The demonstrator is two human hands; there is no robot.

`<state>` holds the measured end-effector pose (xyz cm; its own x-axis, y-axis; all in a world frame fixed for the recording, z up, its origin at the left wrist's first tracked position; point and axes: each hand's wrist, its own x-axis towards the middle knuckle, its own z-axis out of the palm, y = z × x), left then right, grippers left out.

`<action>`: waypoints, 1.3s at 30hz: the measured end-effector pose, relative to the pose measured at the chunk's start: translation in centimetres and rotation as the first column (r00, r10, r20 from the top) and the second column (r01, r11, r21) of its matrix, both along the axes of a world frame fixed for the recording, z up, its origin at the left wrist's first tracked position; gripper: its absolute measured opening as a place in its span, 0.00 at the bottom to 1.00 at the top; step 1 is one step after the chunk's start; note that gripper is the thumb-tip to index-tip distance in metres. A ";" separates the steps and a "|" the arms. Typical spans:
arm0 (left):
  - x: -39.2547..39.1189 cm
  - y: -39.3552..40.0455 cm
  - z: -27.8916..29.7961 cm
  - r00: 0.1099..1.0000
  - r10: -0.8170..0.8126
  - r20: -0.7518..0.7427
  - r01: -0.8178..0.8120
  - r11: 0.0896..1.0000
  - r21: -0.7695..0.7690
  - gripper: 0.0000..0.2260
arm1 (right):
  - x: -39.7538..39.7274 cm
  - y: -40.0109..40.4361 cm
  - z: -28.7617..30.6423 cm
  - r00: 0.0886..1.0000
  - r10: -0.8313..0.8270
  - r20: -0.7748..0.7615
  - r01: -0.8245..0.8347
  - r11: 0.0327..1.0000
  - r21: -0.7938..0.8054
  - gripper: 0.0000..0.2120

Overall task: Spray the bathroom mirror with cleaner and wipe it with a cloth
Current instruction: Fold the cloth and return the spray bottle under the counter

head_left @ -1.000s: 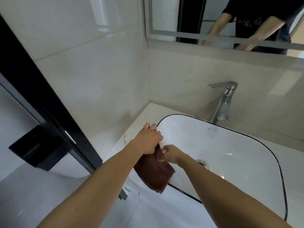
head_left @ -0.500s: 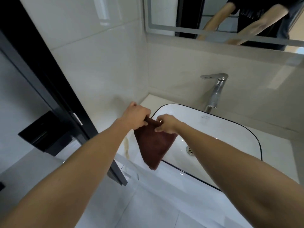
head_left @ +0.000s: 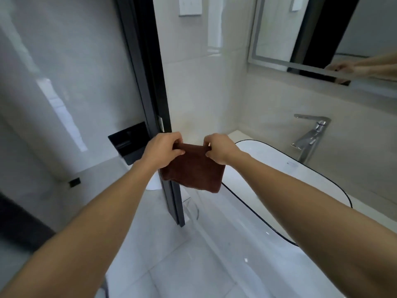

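Two hands are in view, a left hand point(head_left: 162, 148) and a right hand point(head_left: 219, 148). There is one brown cloth point(head_left: 193, 168), one white basin point(head_left: 279, 168) with a black rim, one chrome faucet point(head_left: 309, 136), one mirror point(head_left: 277, 31), one black door frame point(head_left: 150, 82) and one white wall switch plate point(head_left: 190, 6).

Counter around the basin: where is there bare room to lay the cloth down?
Both hands, left hand and right hand, hold the brown cloth by its top edge. Bare patches: the counter corner between the basin rim and the side wall, and the strip right of the basin, beneath the faucet. The basin bowl is bare too. Nothing looks crowded.
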<state>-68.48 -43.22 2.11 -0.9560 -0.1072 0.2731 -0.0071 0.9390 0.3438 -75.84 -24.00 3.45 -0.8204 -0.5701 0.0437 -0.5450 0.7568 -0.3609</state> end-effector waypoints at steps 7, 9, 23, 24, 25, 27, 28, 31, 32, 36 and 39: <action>7.1 -2.6 -3.2 0.988 0.150 -0.030 -0.148 0.988 0.041 0.08 | 6.2 -2.9 -5.3 0.996 -0.009 -0.088 -0.005 0.986 -0.166 0.07; 8.2 -3.4 -5.9 0.983 0.175 -0.055 -0.174 0.985 0.015 0.09 | 7.4 -3.9 -8.4 0.993 -0.017 -0.119 -0.005 0.983 -0.181 0.09; 8.9 -5.4 -34.5 0.997 -0.012 0.077 0.016 0.999 -0.047 0.06 | 13.2 -3.8 -39.4 0.996 0.003 -0.086 -0.029 0.952 -0.304 0.12; 8.4 -5.4 -36.5 0.997 -0.041 0.072 0.043 0.999 -0.029 0.06 | 12.9 -3.5 -41.5 0.993 0.008 -0.115 -0.040 0.960 -0.278 0.12; 7.8 -5.3 -38.3 0.996 -0.068 0.065 0.069 0.997 -0.015 0.06 | 12.5 -3.1 -43.3 0.988 0.016 -0.155 -0.055 0.966 -0.252 0.12; 6.4 -5.1 -41.6 0.993 -0.113 0.039 0.112 0.994 0.015 0.07 | 11.6 -2.4 -46.4 0.979 0.017 -0.204 -0.063 0.973 -0.222 0.13; 5.7 -4.8 -43.1 0.990 -0.138 0.022 0.137 0.990 0.033 0.07 | 11.3 -1.9 -47.7 0.979 0.003 -0.206 -0.051 0.973 -0.224 0.13; 3.3 -3.8 -47.1 0.978 -0.206 -0.018 0.206 0.976 0.062 0.08 | 10.4 -0.3 -51.0 0.975 -0.036 -0.218 -0.017 0.971 -0.237 0.13; 2.4 -3.5 -48.3 0.972 -0.232 -0.031 0.234 0.970 0.066 0.09 | 9.9 0.3 -52.2 0.975 -0.042 -0.218 -0.008 0.975 -0.223 0.12; -0.6 -1.6 -52.1 0.950 -0.308 -0.059 0.311 0.950 0.041 0.11 | 7.7 1.9 -55.9 0.984 -0.112 -0.141 0.084 0.978 -0.190 0.14; -2.3 0.3 -54.1 0.932 -0.356 -0.062 0.358 0.933 0.031 0.11 | 6.9 3.2 -56.9 0.966 -0.188 -0.178 0.170 0.979 -0.114 0.20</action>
